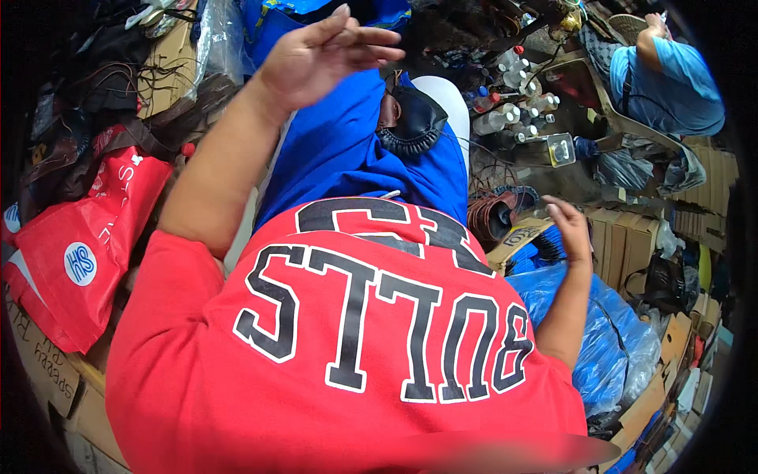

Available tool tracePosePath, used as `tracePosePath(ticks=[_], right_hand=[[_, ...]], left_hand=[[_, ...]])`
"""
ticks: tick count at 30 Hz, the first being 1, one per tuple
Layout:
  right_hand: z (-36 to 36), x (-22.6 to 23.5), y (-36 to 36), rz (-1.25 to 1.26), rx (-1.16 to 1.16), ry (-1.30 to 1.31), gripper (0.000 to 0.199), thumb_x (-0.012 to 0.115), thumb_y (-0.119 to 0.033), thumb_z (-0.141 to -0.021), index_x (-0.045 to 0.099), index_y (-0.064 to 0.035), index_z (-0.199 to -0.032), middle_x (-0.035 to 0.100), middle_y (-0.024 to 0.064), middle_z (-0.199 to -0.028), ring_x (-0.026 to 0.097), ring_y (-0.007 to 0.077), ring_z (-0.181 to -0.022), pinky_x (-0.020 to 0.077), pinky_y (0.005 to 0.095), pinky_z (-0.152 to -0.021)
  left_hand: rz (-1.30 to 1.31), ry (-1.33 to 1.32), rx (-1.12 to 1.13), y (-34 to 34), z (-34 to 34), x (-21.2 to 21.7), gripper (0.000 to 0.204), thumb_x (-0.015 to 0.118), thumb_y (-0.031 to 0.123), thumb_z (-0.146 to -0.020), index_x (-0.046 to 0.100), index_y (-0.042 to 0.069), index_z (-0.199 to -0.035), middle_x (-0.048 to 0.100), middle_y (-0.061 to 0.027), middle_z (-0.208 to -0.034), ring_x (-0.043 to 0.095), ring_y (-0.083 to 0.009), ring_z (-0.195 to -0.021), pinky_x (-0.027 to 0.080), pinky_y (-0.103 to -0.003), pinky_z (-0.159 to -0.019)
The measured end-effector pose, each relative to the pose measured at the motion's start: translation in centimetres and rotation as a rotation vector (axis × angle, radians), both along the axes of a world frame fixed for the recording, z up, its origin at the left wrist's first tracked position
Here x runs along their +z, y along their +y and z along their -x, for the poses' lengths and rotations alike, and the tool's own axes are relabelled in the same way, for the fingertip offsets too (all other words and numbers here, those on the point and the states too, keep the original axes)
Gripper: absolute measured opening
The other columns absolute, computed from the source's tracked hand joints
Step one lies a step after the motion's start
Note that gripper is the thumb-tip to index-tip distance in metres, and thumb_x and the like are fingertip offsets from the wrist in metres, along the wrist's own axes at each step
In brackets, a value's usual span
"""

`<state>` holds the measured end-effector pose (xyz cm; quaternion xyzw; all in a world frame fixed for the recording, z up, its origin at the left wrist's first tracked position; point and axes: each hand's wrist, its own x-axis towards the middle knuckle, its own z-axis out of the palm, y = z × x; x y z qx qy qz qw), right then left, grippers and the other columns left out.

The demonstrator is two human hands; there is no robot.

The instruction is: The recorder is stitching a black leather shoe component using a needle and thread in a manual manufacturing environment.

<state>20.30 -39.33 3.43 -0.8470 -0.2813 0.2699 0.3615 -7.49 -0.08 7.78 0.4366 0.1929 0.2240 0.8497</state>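
Note:
My left hand (328, 59) is raised over my left knee, its fingers stretched out and nothing in it. On my lap, against my blue shorts (324, 158), rests a black leather shoe piece (416, 122) with a gathered, stitched edge; neither hand touches it. To my right, my right hand (570, 229) hangs loosely with its fingers apart, holding nothing that I can see. Beside it are a dark blue bristled thing (545, 246), perhaps a brush, and a brown shoe (493, 213) with dark trim.
Several bottles (517, 110) stand ahead on the right, by a clear square container (560, 148). A blue plastic bag (604, 316) bulges beside my right forearm. At left lie a red bag (87, 245) and cardboard (170, 67). Another person in a blue shirt (667, 83) sits at far right.

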Motion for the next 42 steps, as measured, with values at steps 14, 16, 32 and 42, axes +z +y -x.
tracePosePath(ticks=[14, 16, 32, 42], right_hand=[[1.4, -3.6, -3.2, 0.118, -0.624, 0.217, 0.061, 0.047, -0.049, -0.090, 0.040, -0.0081, -0.136, 0.052, 0.0133, -0.124, 0.051, 0.0196, -0.109, 0.0374, 0.0362, -0.085], [-0.4, -3.8, -0.6, 0.073, -0.246, -0.386, 0.058, 0.053, -0.037, -0.090, 0.040, 0.0008, -0.133, 0.051, 0.0165, -0.124, 0.051, 0.0236, -0.111, 0.0357, 0.0345, -0.097], [10.2, 2.6, 17.1, 0.016, 0.527, 0.110, 0.025, 0.060, -0.014, -0.082, 0.050, 0.0016, -0.066, 0.038, 0.0000, -0.056, 0.034, 0.0070, -0.056, 0.0313, 0.0288, -0.048], [9.7, 4.9, 15.3, -0.351, 0.312, 0.120, 0.008, 0.062, -0.009, -0.083, 0.060, -0.0018, -0.079, 0.046, -0.0026, -0.066, 0.042, 0.0078, -0.060, 0.0347, 0.0251, -0.055]], left_hand=[[-0.626, 0.691, 0.136, 13.6, 5.3, -6.7, 0.031, 0.050, 0.034, -0.093, 0.066, 0.008, -0.099, 0.066, -0.0077, -0.101, 0.062, -0.0164, -0.089, 0.046, -0.029, -0.083], [-1.082, 0.419, 0.091, 10.4, 3.0, -4.8, 0.027, 0.056, 0.028, -0.089, 0.067, 0.007, -0.103, 0.066, -0.0065, -0.101, 0.060, -0.0156, -0.090, 0.044, -0.029, -0.086], [-1.030, 0.311, -0.755, -2.7, -8.4, -5.3, 0.030, 0.074, 0.032, -0.073, 0.060, 0.007, -0.079, 0.058, -0.0032, -0.071, 0.054, -0.0132, -0.066, 0.042, -0.029, -0.056], [-0.665, 0.321, -0.846, 0.4, -8.5, -6.5, 0.021, 0.073, 0.023, -0.076, 0.064, 0.006, -0.085, 0.060, 0.0027, -0.074, 0.053, -0.0069, -0.067, 0.042, -0.022, -0.058]])
